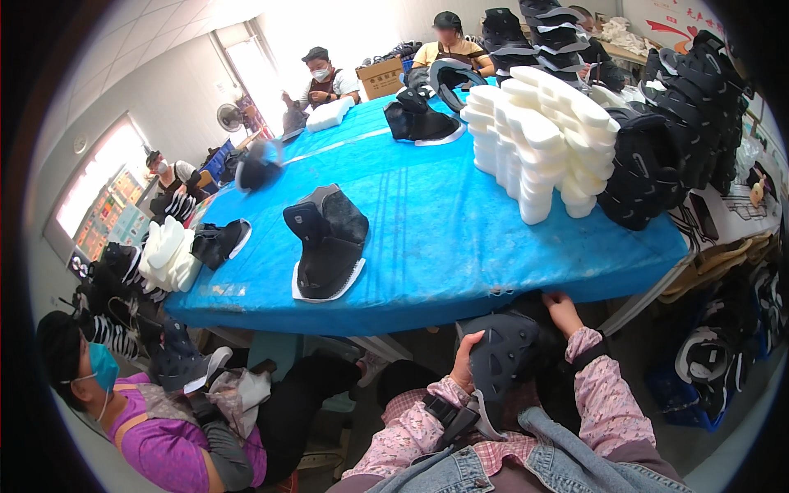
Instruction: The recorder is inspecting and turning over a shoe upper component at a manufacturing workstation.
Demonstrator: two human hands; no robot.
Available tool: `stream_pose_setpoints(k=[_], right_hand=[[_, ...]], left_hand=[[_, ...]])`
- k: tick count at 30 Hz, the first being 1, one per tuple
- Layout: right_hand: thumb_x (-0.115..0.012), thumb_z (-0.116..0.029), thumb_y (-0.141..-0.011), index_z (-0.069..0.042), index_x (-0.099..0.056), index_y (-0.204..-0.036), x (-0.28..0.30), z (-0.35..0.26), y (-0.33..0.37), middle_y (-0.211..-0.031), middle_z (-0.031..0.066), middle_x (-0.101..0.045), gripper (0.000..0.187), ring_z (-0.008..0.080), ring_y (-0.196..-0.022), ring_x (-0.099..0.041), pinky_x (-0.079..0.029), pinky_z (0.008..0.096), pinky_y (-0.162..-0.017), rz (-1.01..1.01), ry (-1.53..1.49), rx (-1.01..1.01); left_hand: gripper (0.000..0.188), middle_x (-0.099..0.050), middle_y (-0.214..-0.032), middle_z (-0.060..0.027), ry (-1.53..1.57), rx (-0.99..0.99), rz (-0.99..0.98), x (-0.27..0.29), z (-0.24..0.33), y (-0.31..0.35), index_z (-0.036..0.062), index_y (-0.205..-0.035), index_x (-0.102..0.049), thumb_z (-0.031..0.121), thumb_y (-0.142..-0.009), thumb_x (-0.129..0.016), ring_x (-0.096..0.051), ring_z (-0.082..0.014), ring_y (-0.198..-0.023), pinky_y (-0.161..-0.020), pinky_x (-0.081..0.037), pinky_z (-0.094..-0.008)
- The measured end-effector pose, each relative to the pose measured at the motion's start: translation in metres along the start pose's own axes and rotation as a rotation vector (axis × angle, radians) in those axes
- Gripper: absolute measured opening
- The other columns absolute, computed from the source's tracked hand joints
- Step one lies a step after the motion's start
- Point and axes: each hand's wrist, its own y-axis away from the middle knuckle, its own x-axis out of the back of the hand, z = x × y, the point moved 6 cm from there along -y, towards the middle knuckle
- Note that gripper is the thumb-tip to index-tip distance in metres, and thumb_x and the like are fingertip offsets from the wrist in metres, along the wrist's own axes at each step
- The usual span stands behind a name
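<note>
A dark boot upper [503, 349] with triangular markings lies in my lap, just below the table's front edge. My left hand [466, 361] grips its left side, thumb along the edge. On its far right side, my right hand [563, 314] is closed at the black opening part, fingertips partly hidden. Beyond them, a black padded boot liner [329, 238] with a white-edged sole stands on the blue-covered table [427, 255].
White foam pieces [538, 140] are stacked high at the table's right, beside piled black boots [649, 164]. A blue crate [678, 403] of boots stands low right. Close on my left sits a co-worker [164, 427] holding a boot. Other people work across the table.
</note>
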Motion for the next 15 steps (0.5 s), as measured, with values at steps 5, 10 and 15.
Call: stream_pose_setpoints(k=[5, 10, 15], right_hand=[[-0.055, -0.032, -0.079, 0.001, -0.051, -0.111, -0.02, -0.032, -0.02, -0.113, 0.0214, -0.052, 0.046, 0.0344, -0.105, -0.049, -0.038, 0.0348, -0.088, -0.228, 0.159, 0.077], [-0.063, -0.043, -0.071, 0.0, -0.048, -0.115, -0.043, -0.064, -0.001, -0.117, 0.0211, -0.049, 0.063, 0.0342, -0.109, -0.047, -0.038, 0.0341, -0.089, -0.345, 0.409, 0.152], [-0.063, -0.052, -0.068, -0.004, -0.05, -0.114, -0.047, -0.076, 0.012, -0.112, 0.0202, -0.052, 0.068, 0.0363, -0.102, -0.05, -0.041, 0.0377, -0.085, -0.33, 0.595, 0.07]], left_hand=[[0.045, -0.061, -0.097, -0.0135, 0.027, 0.003, 0.013, -0.003, -0.003, 0.004, -0.0001, -0.107, -0.052, 0.035, -0.081, -0.044, -0.06, -0.0224, -0.082, -0.076, -0.049, -0.0328], [0.043, -0.059, -0.101, -0.0143, 0.003, -0.023, -0.037, 0.002, -0.001, 0.012, -0.001, -0.108, -0.051, 0.032, -0.082, -0.043, -0.059, -0.0248, -0.088, -0.082, -0.046, -0.036], [0.046, -0.057, -0.106, -0.0156, 0.142, -0.071, -0.072, -0.025, 0.006, 0.017, -0.0022, -0.112, -0.049, 0.035, -0.085, -0.042, -0.057, -0.0267, -0.094, -0.087, -0.044, -0.038]])
